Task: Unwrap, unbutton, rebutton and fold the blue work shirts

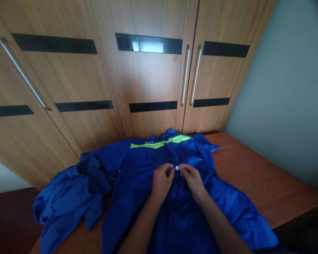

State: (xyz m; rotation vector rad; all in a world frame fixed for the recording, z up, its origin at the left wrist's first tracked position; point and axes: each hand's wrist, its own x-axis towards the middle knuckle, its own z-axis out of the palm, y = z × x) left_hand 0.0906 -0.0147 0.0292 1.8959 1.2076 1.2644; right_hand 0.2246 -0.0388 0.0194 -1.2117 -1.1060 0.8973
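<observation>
A blue jacket point(137, 176) with yellow-green and grey stripes across its chest lies spread out, collar toward the cabinet. My left hand point(163, 179) pinches the front edge of the jacket just left of a small whitish round button point(177, 168). On the button's right side, my right hand point(192, 179) has thumb and fingers pressed together on the cloth. A darker round button point(174, 194) shows lower on the front, between my forearms. The fingertips cover the cloth right beside the upper button.
A crumpled blue garment point(74, 197) lies to the left, against the jacket's sleeve. Both rest on a reddish-brown surface point(251, 176). Behind stands a wooden cabinet point(153, 77) with metal handles and black strips. A pale wall point(286, 106) rises at the right.
</observation>
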